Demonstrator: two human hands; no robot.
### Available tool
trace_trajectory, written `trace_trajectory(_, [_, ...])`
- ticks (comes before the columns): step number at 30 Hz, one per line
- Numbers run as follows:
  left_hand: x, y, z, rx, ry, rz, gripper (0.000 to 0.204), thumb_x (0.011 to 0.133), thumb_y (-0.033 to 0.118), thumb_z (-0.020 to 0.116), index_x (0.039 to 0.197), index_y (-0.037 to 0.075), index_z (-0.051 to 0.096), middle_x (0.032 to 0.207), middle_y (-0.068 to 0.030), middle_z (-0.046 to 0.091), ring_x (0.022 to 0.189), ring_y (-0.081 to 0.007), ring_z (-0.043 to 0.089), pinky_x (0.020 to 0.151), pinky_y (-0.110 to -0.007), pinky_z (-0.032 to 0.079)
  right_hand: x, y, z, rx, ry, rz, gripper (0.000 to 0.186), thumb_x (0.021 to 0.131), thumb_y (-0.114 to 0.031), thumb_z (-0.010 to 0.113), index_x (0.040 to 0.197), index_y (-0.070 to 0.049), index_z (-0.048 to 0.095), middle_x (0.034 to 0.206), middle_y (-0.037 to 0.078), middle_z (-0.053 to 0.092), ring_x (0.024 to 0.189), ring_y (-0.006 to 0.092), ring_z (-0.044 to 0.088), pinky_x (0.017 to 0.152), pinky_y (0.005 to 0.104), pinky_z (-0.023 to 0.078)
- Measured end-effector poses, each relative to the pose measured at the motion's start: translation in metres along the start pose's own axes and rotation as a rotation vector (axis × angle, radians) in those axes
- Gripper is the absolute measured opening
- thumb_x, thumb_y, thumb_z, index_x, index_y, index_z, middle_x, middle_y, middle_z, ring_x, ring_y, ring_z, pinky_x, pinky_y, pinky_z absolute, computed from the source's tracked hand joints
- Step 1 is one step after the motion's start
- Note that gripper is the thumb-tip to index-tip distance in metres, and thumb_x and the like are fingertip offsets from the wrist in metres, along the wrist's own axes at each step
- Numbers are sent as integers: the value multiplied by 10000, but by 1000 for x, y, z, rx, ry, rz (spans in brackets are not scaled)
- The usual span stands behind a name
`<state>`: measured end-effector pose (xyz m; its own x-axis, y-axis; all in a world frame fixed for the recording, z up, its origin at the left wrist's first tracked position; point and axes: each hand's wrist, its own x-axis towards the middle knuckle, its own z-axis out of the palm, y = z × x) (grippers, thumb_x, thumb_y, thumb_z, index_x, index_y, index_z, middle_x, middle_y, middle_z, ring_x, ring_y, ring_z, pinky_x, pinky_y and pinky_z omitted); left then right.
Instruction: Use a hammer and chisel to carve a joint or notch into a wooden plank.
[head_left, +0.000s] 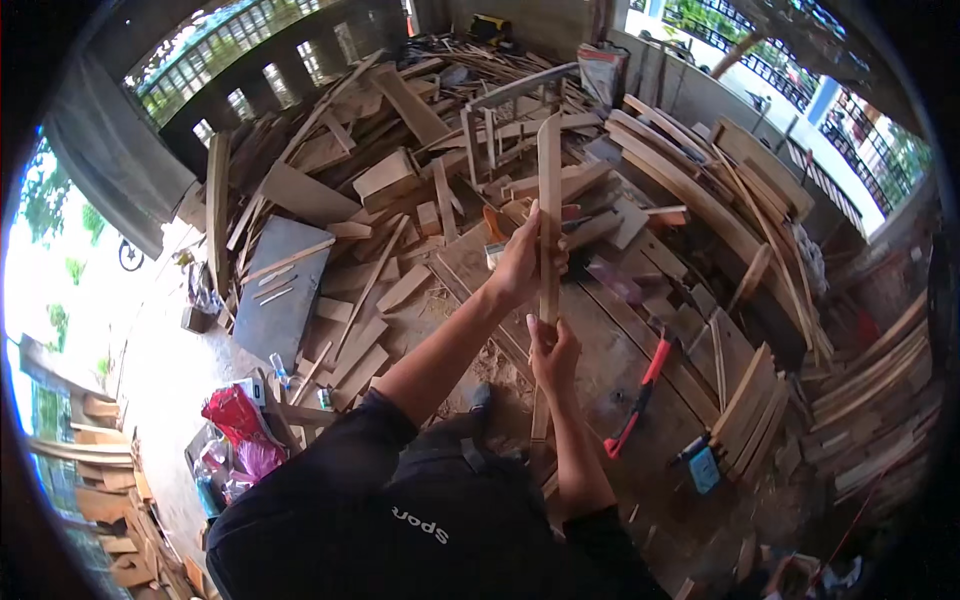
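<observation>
A long, narrow wooden strip (549,165) stands nearly upright in the view, in front of my body. Its far end is cut at a slant. My left hand (520,258) is closed around its middle, with fingertips showing past its right edge. Lower down, my right hand (554,352) grips the same strip with the thumb raised along it. Part of the strip is hidden behind the right hand, and its near end shows again beside my right forearm.
A red-handled tool (640,395) lies on the wooden work surface (625,315) to the right, near a blue object (704,470). Offcuts and planks (400,105) pile up ahead. A dark flat panel (285,285) and a red bag (240,420) are at left; long boards (690,190) lean at right.
</observation>
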<state>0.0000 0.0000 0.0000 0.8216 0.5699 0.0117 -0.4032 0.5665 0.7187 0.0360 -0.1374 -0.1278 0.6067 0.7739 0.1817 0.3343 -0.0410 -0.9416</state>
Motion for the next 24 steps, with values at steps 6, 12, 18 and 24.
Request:
trace_trajectory(6, [11,38,-20,-20,-34,111,596,1052,547,320,1257,54,584,794,13,455,678,-106,405,641,-252,388,17,-21,12,548,-338,190,414,940,-435,672,1035,-45,568,727,34,640,635,97,588,586,265,476])
trace_trajectory(12, [45,99,-31,-52,-21,75,559,1033,580,350,1049,79,598,770,11,466,664,-129,436,615,-276,397,-4,29,12,722,-740,250,656,886,-505,712,1279,-14,526,942,97,673,876,170,653,794,353,531])
trace_trajectory(18, [133,183,-105,-159,-93,158,548,1039,561,358,1118,83,616,773,7,523,698,-108,497,643,-299,468,-4,68,11,652,-841,460,352,1004,-361,595,986,-12,639,706,46,596,641,136,611,625,302,517])
trace_trajectory(24, [226,211,-152,-109,131,55,602,1010,611,364,1360,138,495,1166,-164,597,1015,-327,597,878,-473,497,77,49,32,502,-622,497,378,999,-392,576,748,-127,477,579,-41,433,490,61,421,462,241,336])
